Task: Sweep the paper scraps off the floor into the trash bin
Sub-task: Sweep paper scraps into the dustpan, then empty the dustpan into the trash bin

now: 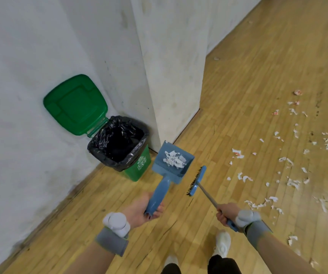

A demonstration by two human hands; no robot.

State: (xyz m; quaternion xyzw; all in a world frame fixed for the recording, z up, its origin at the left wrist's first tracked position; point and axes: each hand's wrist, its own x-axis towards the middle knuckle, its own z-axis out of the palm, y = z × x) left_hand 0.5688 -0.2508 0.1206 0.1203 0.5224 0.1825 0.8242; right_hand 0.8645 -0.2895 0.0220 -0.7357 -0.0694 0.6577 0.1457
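Blue plastic dustpan (171,165), loaded with white paper scraps (174,160), is gripped by its handle in the left hand (141,211), just beside the open green trash bin (119,147) at its ten o'clock. A small broom (196,180) is clasped by the right hand (226,213). More scraps (289,161) lie scattered on the wooden floor (248,80) at three o'clock.

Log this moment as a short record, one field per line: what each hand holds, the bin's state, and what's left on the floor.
left hand: grips the blue plastic dustpan by its handle, a pile of white paper scraps in it
right hand: grips the blue brush with a metal handle, head off the floor
bin: green plastic trash bin, lid open, black liner
dustpan position: beside the bin, not yet tipped
floor: many torn scraps on the wooden floor, to the right
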